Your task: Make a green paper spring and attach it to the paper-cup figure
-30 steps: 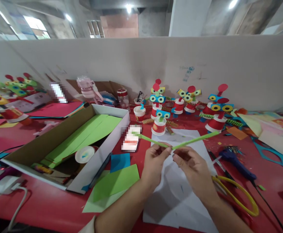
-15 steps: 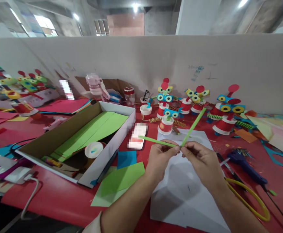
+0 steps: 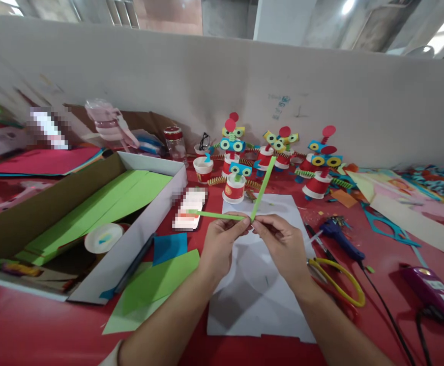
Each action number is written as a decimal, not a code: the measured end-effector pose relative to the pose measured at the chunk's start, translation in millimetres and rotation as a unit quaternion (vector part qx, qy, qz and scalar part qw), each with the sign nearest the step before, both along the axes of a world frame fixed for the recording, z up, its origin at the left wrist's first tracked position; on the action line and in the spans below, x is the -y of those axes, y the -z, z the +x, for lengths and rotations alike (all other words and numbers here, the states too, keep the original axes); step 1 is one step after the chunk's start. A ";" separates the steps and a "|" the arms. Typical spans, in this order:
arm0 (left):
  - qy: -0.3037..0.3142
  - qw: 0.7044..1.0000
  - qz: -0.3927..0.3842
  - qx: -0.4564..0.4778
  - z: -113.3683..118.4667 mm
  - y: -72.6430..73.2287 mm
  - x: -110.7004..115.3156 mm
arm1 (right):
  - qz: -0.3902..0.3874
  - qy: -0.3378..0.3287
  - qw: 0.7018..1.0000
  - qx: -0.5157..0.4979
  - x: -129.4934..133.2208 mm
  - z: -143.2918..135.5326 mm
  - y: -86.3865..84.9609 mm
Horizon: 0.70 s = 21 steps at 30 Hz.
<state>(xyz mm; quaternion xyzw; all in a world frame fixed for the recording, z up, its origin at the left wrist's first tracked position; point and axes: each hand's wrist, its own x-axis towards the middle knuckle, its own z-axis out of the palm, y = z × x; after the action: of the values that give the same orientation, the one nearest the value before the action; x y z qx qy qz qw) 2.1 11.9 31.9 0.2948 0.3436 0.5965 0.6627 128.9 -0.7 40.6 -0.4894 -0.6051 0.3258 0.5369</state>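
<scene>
Two narrow green paper strips (image 3: 264, 187) meet in a V between my fingertips, one pointing up and away, the other out to the left. My left hand (image 3: 222, 243) pinches the joined end, its thumb pressed near the corner. From the other side my right hand (image 3: 283, 245) pinches the same corner, and the two thumbs almost touch. Fingers partly hide the joint, so how the strips are fastened cannot be seen. Both hands hover over white paper sheets (image 3: 260, 305) on the red table. Just beyond stands a paper-cup robot figure (image 3: 234, 188) with blue eyes and folded-paper arms.
Left lies an open box (image 3: 168, 190) holding green sheets and a cup. Green paper (image 3: 156, 284) and a phone (image 3: 191, 206) are beside my left arm. On the right are a blue glue gun (image 3: 342, 239), yellow-handled scissors (image 3: 344, 295) and a purple device (image 3: 431, 292). More cup figures (image 3: 317, 183) stand behind.
My view has turned to the right and tipped down slightly, so the scene sits further left and the purple device shows. Both hands keep pinching the strips at the corner.
</scene>
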 end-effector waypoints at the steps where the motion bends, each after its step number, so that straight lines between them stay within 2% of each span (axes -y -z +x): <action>1: 0.005 1.000 -0.003 -0.003 -0.3 0.3 -0.2 | 0.000 0.004 1.000 0.001 0.0 0.4 -0.7; 7: 0.017 0.999 0.019 -0.027 -0.4 2.7 -1.0 | -0.018 -0.002 1.000 0.002 -1.6 2.8 -1.1; 16: 0.011 0.995 0.072 -0.071 -0.7 2.3 -0.4 | -0.084 0.004 0.995 -0.055 -1.6 1.7 -5.2; 21: 0.033 0.998 0.026 -0.042 -5.9 3.2 -4.2 | -0.094 0.001 0.991 -0.093 -4.8 5.2 -1.2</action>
<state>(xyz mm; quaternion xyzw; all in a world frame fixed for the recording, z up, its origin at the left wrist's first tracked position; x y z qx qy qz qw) -3.8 16.1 28.7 0.3481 0.3455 0.5699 0.6593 134.1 4.0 41.8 -0.5056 -0.5187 0.4249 0.5429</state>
